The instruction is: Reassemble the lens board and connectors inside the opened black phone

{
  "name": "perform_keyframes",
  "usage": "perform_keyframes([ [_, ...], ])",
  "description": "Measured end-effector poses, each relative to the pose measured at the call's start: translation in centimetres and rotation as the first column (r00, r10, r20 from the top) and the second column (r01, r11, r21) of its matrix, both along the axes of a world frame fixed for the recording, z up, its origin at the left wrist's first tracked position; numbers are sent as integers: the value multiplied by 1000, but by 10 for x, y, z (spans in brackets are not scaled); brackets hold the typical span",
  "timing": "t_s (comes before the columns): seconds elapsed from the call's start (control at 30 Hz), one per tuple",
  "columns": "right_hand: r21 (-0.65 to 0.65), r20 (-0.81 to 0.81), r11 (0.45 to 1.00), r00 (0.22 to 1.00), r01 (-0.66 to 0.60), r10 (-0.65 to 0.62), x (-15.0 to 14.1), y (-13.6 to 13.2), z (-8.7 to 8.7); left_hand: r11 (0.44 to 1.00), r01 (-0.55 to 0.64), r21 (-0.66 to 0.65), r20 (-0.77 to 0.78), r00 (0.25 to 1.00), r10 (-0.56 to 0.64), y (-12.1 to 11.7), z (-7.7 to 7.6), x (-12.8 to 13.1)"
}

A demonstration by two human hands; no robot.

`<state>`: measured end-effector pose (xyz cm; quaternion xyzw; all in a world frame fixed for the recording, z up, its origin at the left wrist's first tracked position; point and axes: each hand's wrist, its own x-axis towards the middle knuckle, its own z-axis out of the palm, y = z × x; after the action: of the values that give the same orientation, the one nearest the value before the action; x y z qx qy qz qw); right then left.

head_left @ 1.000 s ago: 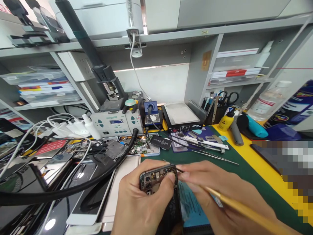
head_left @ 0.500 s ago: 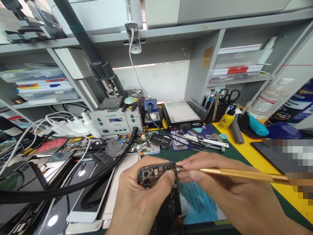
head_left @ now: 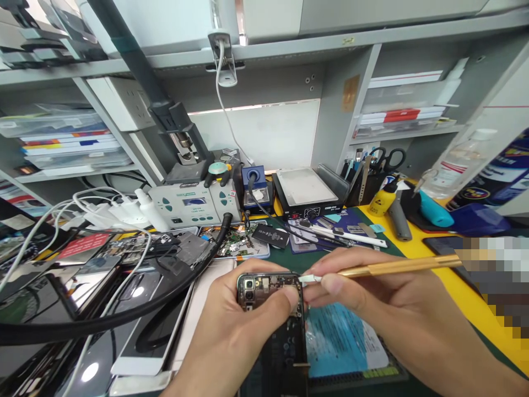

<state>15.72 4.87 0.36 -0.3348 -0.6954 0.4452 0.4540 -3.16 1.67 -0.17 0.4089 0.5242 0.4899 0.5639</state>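
An opened phone (head_left: 279, 347) is held upright-tilted at the lower middle of the view, above a green mat (head_left: 285, 260); its black inside is exposed, with two camera lenses (head_left: 248, 289) set in the upper left corner and small metal parts along the top. It is gripped by the left hand (head_left: 243, 325), whose thumb is pressed across the upper inner parts. By the right hand (head_left: 384, 314), a golden-handled tool (head_left: 392, 267) is pinched between thumb and fingers, its pale flat tip brought to the phone's upper right edge (contact seems likely, though it is too small to be sure). Beside the phone a blue sheet (head_left: 334, 344) is laid. Behind, a parts tray (head_left: 248, 256) and a control unit (head_left: 194, 207) are placed beneath grey shelving (head_left: 289, 51).
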Motion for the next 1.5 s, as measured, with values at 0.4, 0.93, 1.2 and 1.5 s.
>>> perform_keyframes([
  [0.4,-386,-301,881,940,-273,160,6,10,-11,993,60,-98,44,997,-56,-1,2,-2],
  [0.93,-509,-350,815,932,-276,97,4,12,-6,982,110,-151,239,968,-72,3,0,-3],
  [1.2,-578,-403,749,911,-323,81,2,14,-4,953,201,-226,403,910,-96,6,0,-4],
  [1.5,-558,-374,779,925,-286,71,1,10,-5,906,285,-311,474,873,-112,12,-2,-10],
])
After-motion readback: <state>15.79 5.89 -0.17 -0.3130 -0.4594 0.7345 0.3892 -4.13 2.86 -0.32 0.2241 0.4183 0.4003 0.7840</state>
